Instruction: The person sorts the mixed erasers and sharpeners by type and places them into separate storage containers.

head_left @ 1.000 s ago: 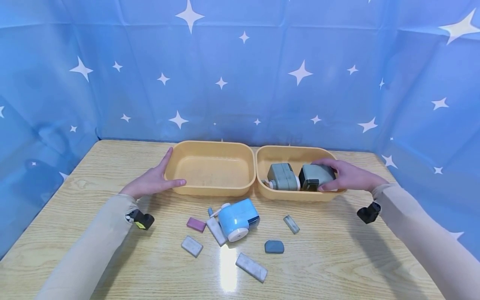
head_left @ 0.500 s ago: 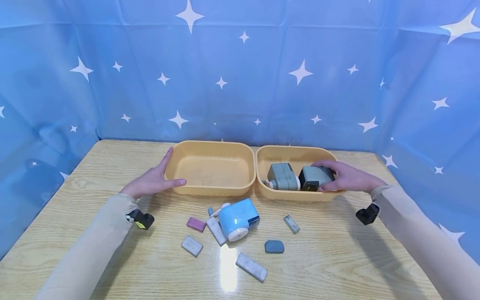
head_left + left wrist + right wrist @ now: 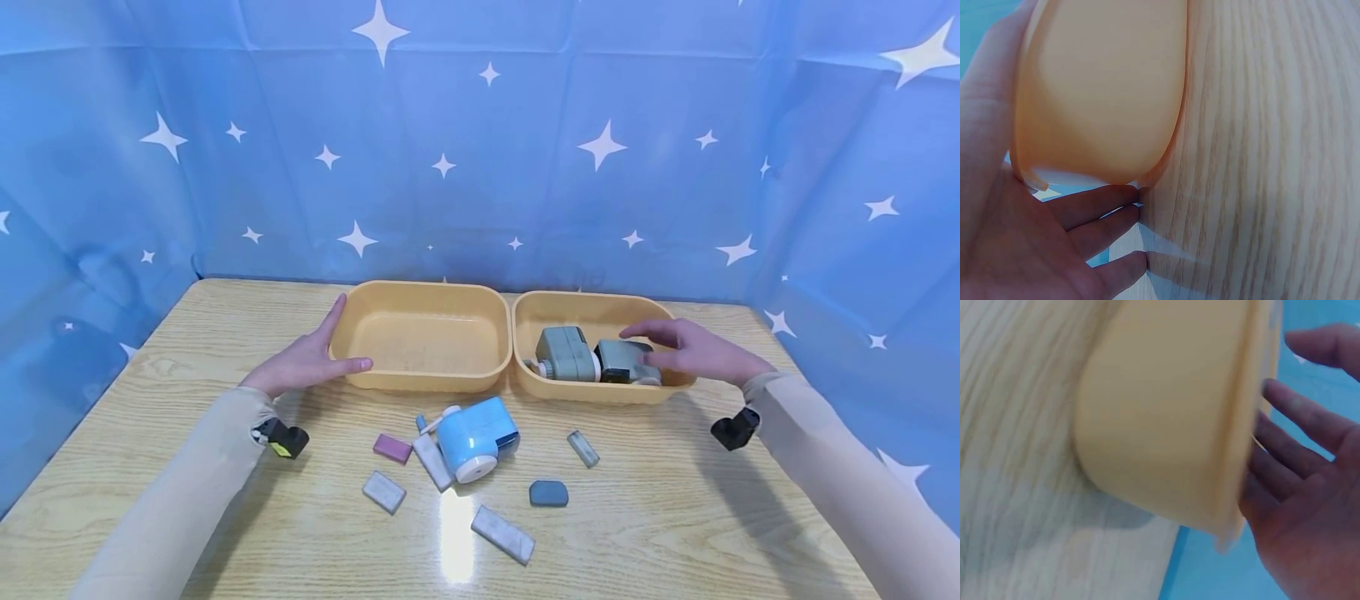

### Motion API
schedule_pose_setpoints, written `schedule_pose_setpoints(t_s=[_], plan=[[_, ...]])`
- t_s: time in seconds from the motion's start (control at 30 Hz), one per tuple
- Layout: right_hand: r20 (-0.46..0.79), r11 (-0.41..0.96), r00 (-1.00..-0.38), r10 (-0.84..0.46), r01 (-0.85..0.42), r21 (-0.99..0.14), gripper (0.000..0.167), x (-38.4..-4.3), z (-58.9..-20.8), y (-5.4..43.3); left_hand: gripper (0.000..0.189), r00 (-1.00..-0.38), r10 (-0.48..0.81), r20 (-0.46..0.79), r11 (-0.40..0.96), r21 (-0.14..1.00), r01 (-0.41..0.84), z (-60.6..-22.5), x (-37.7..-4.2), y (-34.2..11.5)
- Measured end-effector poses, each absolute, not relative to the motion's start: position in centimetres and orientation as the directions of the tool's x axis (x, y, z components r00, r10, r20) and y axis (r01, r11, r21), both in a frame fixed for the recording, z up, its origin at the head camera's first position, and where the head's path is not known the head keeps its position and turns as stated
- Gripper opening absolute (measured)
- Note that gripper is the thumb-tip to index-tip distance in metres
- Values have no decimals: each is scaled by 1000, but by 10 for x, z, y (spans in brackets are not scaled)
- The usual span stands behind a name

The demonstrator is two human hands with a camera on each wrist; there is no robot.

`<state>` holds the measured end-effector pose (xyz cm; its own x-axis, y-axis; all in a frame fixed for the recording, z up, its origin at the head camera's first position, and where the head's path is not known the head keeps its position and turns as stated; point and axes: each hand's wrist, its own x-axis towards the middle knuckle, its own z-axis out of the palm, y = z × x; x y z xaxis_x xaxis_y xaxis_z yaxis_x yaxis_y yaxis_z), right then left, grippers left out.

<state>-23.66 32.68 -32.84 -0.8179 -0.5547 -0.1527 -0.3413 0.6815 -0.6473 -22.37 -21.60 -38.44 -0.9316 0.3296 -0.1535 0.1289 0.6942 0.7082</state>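
Observation:
My left hand (image 3: pixel 307 358) rests against the left end of the left orange tray (image 3: pixel 423 382), its thumb along the near side. In the left wrist view, its fingers (image 3: pixel 1100 203) lie straight beside the tray's end wall. My right hand (image 3: pixel 693 350) hovers over the right end of the right orange tray (image 3: pixel 592 390), with thumb and fingers apart and nothing gripped. Just below it lies a grey-green crank pencil sharpener (image 3: pixel 618 357), partly hidden by the fingers. A second grey-green pencil sharpener (image 3: pixel 567 353) lies to its left in the same tray.
In front of the trays lies a blue crank pencil sharpener (image 3: pixel 474 435). Eraser-like blocks are scattered around it: a purple one (image 3: pixel 392 448), a dark blue one (image 3: pixel 548 493), a pale one (image 3: pixel 503 535) and several others. A starry blue cloth (image 3: pixel 480 208) stands behind the table.
My right hand has let go of the right grey-green pencil sharpener and lifted slightly, its fingers now spread. That pencil sharpener lies a little lower and further left. My left hand has stayed still.

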Motion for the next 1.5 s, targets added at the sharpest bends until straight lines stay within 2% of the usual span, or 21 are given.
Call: schedule_pose_setpoints(t_s=[0.63,1.5], plan=[[-37,630,-812,-583,-423,-651,33,-224,-314,303,115,-933,326,-153,698,705,128,-385,-223,-216],[69,508,-736,-673,-528,-680,32,-206,-314,276,114,-931,336,-138,705,693,151,-384,-223,-216]])
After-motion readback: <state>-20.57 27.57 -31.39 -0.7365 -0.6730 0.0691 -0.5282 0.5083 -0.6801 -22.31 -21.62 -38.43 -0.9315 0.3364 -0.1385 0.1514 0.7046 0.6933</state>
